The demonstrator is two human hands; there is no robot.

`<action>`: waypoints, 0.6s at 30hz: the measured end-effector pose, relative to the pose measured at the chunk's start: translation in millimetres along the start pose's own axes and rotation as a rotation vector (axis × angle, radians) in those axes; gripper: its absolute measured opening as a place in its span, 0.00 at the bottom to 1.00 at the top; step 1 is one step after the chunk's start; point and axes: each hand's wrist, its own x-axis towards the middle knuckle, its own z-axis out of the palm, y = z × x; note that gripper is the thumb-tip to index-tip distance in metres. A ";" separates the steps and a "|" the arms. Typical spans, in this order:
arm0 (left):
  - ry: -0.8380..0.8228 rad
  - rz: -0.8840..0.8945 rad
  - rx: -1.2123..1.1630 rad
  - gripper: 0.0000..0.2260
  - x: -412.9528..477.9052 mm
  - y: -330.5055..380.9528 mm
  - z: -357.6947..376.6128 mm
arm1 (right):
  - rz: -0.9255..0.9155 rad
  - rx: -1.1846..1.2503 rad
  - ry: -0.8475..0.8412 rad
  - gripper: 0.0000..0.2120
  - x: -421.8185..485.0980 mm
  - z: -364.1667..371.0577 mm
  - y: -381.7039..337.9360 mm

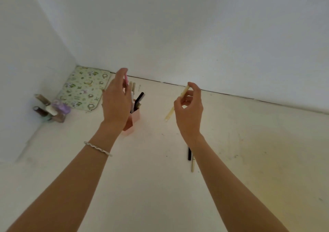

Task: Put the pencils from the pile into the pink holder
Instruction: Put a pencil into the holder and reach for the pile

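Note:
The pink holder stands on the white table, partly hidden behind my left wrist, with several pencils upright in it, one of them black. My left hand hovers over the holder and pinches a pink pencil by its top. My right hand is raised to the right of the holder and grips a cream pencil, tilted with its lower end toward the left. The remaining pile, a black pencil and a cream pencil, lies on the table under my right forearm.
A green patterned pouch lies in the back left corner by the wall. Several small nail polish bottles stand in a cluster to its left. White walls close the table at the back and left.

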 end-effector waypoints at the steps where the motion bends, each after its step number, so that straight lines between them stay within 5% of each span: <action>1: -0.039 0.041 0.123 0.11 -3.1 -3.6 2.2 | -0.014 0.008 0.000 0.21 -2.3 2.6 -1.2; 4: -0.084 0.100 0.415 0.12 -7.0 -12.4 0.1 | -0.051 0.042 -0.010 0.20 -8.5 14.0 -11.4; 10: 0.139 0.133 0.294 0.16 8.6 -10.3 -30.2 | -0.189 0.198 -0.027 0.18 -10.2 55.8 -44.4; 18: 0.093 0.088 0.150 0.17 4.5 -9.2 -42.3 | -0.418 -0.248 -0.294 0.12 -29.5 86.3 -11.9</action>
